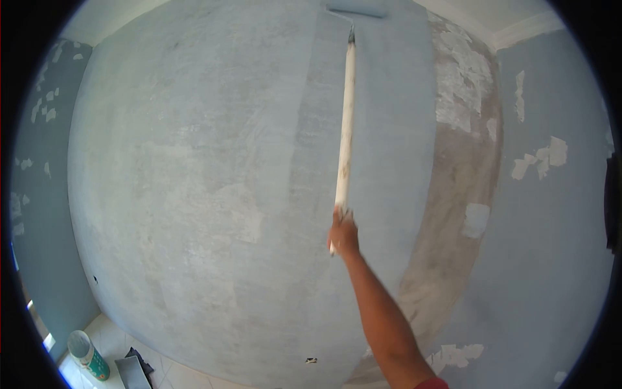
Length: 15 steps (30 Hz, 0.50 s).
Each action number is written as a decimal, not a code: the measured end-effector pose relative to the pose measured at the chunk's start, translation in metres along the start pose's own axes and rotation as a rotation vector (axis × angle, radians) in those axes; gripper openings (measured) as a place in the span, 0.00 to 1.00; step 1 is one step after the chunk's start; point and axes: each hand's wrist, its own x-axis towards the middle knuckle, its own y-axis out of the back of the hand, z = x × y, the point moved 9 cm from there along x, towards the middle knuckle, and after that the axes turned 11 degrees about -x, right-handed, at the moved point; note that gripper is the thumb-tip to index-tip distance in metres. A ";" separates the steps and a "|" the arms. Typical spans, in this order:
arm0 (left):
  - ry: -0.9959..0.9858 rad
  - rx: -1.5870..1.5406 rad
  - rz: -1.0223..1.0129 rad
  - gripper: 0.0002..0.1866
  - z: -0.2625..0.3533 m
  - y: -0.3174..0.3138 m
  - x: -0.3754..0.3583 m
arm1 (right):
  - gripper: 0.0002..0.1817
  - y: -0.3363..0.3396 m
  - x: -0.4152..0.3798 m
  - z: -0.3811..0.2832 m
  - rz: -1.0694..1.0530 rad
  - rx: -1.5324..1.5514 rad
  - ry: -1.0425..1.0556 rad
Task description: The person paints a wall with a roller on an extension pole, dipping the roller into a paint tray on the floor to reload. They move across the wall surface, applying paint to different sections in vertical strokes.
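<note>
My right hand reaches in from the lower right, its fingers wrapped round the lower end of a long, pale pole. At the pole's top is a paint roller, its blue-grey head near or against the upper wall; contact is hard to judge. Behind it the wall is patchy grey-blue. A darker, more even blue-grey band runs down beneath the pole. My left hand is out of view.
At lower left, a bucket and a grey paint tray stand on the tiled floor. A brown, unpainted strip lies right of the band. A small wall opening sits low down. White patches mark the right wall.
</note>
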 end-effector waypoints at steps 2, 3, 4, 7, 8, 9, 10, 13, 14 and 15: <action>-0.018 -0.171 0.028 0.20 0.092 0.016 0.020 | 0.26 -0.040 -0.050 0.082 0.025 -0.030 -0.041; -0.029 -0.380 0.115 0.24 0.095 0.018 0.038 | 0.25 -0.045 -0.088 0.099 -0.034 -0.026 -0.114; 0.009 -0.399 0.065 0.27 0.128 0.019 0.042 | 0.25 -0.055 -0.125 0.119 -0.051 0.005 -0.124; 0.037 -0.616 0.078 0.30 0.214 0.015 0.047 | 0.24 -0.080 -0.245 0.149 -0.163 -0.042 -0.264; 0.030 -0.819 0.140 0.29 0.223 0.013 0.048 | 0.25 -0.082 -0.280 0.143 -0.146 -0.103 -0.263; 0.032 -0.818 0.135 0.29 0.222 0.007 0.047 | 0.26 -0.104 -0.314 0.154 -0.272 0.064 -0.392; 0.160 -0.966 0.159 0.28 0.207 -0.001 0.044 | 0.26 -0.093 -0.328 0.122 -0.369 0.123 -0.464; 0.355 -1.049 0.230 0.27 0.125 -0.014 0.032 | 0.23 -0.110 -0.320 0.110 -0.314 0.165 -0.350; 0.413 -0.994 0.276 0.27 0.090 -0.017 0.022 | 0.22 -0.116 -0.296 0.107 -0.284 0.218 -0.307; 0.470 -0.942 0.318 0.27 0.055 -0.023 0.011 | 0.20 -0.114 -0.265 0.105 -0.221 0.184 -0.261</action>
